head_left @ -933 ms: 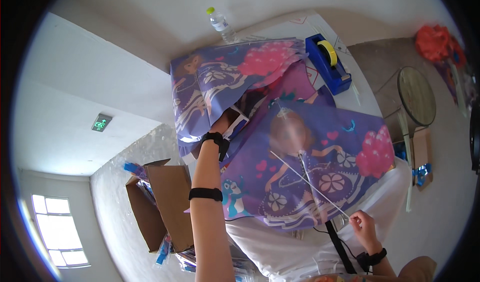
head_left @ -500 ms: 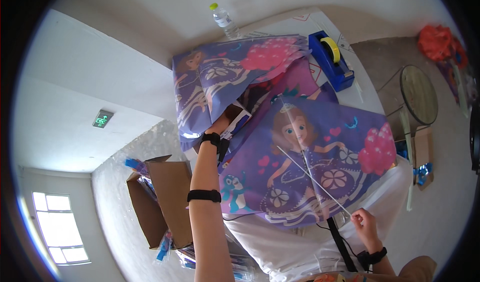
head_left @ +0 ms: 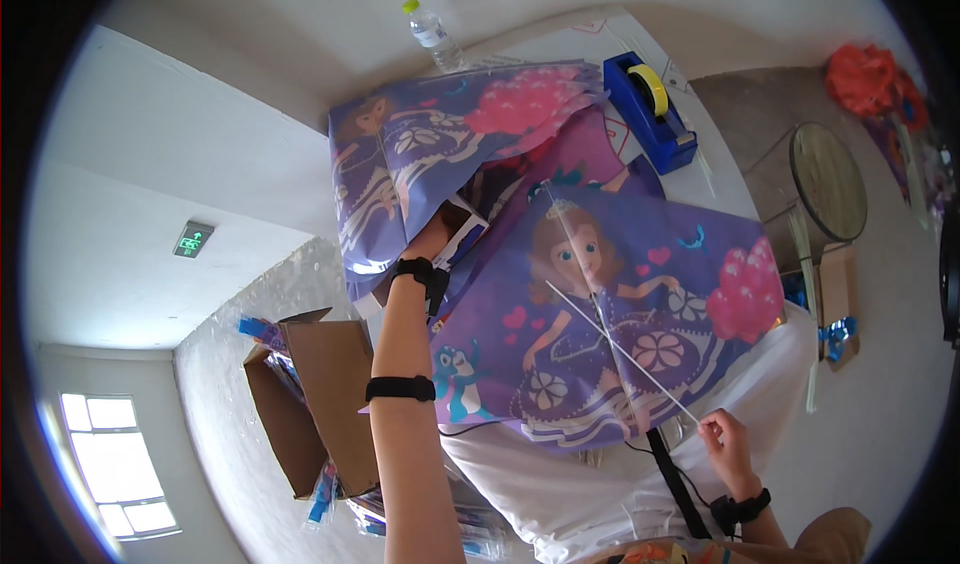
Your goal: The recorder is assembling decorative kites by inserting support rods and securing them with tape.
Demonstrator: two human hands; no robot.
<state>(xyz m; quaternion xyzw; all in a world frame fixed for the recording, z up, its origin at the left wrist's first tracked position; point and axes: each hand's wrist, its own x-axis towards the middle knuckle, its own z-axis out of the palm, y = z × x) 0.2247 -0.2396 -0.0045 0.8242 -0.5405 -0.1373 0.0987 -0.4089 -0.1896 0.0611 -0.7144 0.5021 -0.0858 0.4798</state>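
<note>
A purple kite sheet [head_left: 740, 239] printed with a cartoon princess and pink balloons lies over my lap and the table edge. Pinched in my right hand [head_left: 727, 446] is the near end of a thin white rod [head_left: 650, 376], which slants across the sheet up to the figure's shoulder. My left hand [head_left: 430, 238] reaches into a small white and blue box [head_left: 466, 236], partly under a pile of similar kite sheets [head_left: 500, 104]. Its fingers are hidden there, so what they touch cannot be seen.
At the far right of the table sits a blue tape dispenser [head_left: 650, 129] with a yellow roll. A water bottle [head_left: 432, 36] stands behind the pile. An open cardboard box [head_left: 335, 399] is at the left, a round stool [head_left: 828, 182] at the right.
The whole view has shifted slightly, so things appear a little further left and up. Both hands stay in nearly the same places, with the rod still in my right hand.
</note>
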